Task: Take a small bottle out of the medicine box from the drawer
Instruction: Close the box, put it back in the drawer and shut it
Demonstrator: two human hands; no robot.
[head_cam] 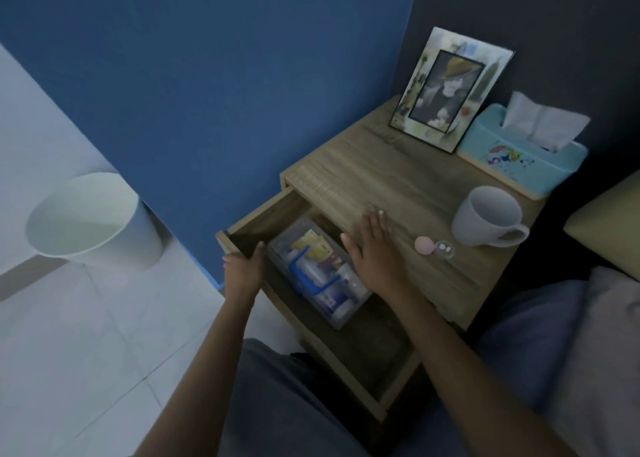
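2 bare hands work at a wood-grain nightstand. Leftmost, a smooth round white bin (90, 221) stands on pale tiles. The left hand (243, 267) grips the front panel of the open drawer (360, 370). Inside lies a clear plastic medicine box (320, 276) with a blue handle, crowded with packets and small bottles. The right hand (372, 248) rests flat, fingers spread, on the tabletop beside a glossy white mug (488, 217).

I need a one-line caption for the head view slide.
Left hand holds open wooden drawer; right hand rests flat above clear plastic medicine box.
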